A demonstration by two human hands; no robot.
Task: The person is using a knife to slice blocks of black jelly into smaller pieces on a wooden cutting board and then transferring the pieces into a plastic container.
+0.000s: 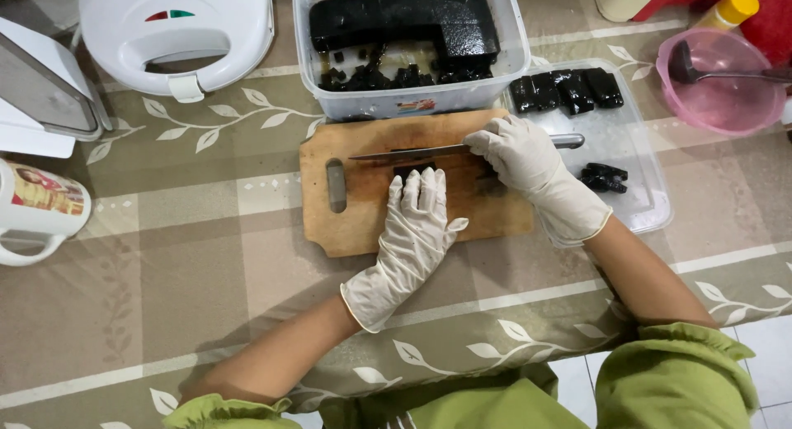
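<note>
Both my hands wear white gloves. My left hand (417, 223) lies flat on a wooden cutting board (346, 223), its fingertips pressing on a small black jelly piece (415, 167). My right hand (524, 153) grips the handle of a long knife (404, 152), whose blade lies across the board just behind the jelly piece, pointing left. A clear plastic tub (412, 95) behind the board holds a big black jelly block (404, 21) and several small cubes.
A clear lid (635, 181) at the right carries several black jelly slabs (565, 89). A white sandwich maker (177, 33) stands at the back left, a mug (37, 210) at the left edge, a pink bowl (722, 99) with a ladle at the back right.
</note>
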